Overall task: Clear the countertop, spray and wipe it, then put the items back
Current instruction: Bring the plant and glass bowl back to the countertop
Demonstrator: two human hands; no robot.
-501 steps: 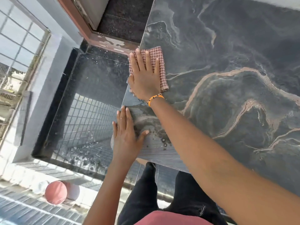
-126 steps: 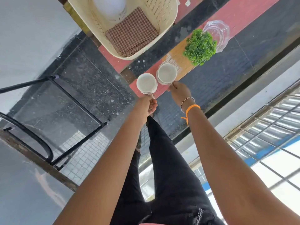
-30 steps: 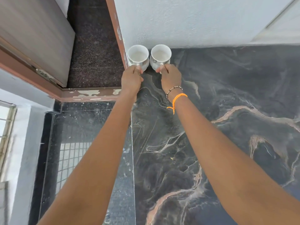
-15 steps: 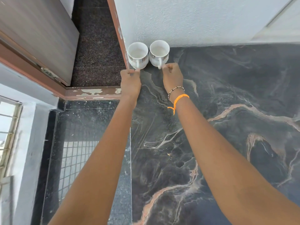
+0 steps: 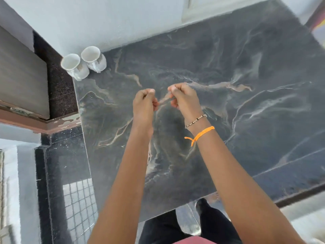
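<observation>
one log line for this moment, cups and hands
left cup, right cup: upright, side by side, countertop corner by wall | left grip: curled, empty, above countertop | right grip: curled, empty, above countertop

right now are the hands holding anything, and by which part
Nothing is held: left hand and right hand are curled and empty above the countertop; both cups stand free at its far corner.

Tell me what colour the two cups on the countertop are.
White, both the left cup and right cup; head view.
</observation>
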